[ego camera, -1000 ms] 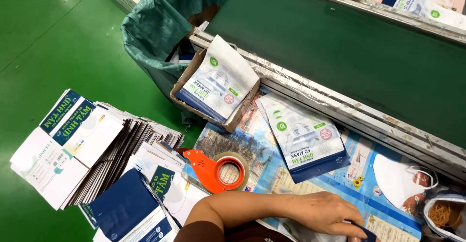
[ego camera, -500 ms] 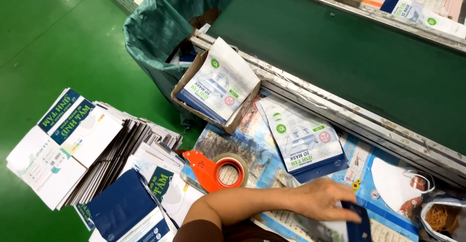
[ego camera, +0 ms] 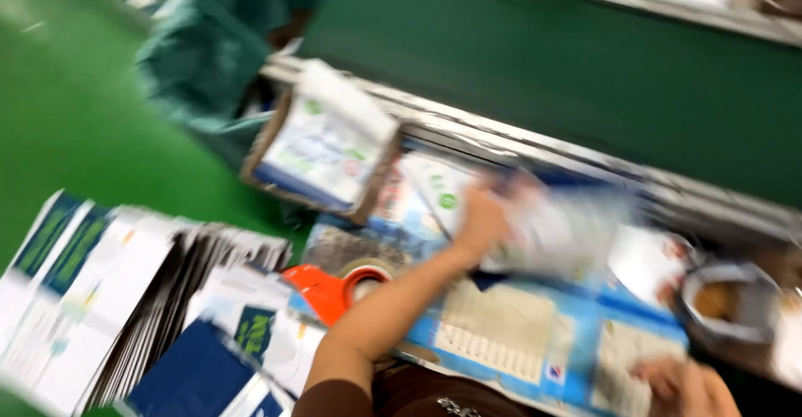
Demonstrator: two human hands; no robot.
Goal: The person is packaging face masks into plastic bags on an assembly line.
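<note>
**Blurred view: left hand on the packet stack**

Plainly, I see a cardboard box leaning against the metal rail, with white-and-blue mask packets standing in it. At right, a small bag holds something brown. My left hand reaches forward, forearm stretched across the printed sheet, fingers closed on the edge of a smeared flat packet stack just below the rail. My right hand sits low at the frame's corner; I cannot tell its grip. An orange tape dispenser lies just beside the forearm, flat cartons crowd the left, and the green belt runs beyond the rail.
</note>
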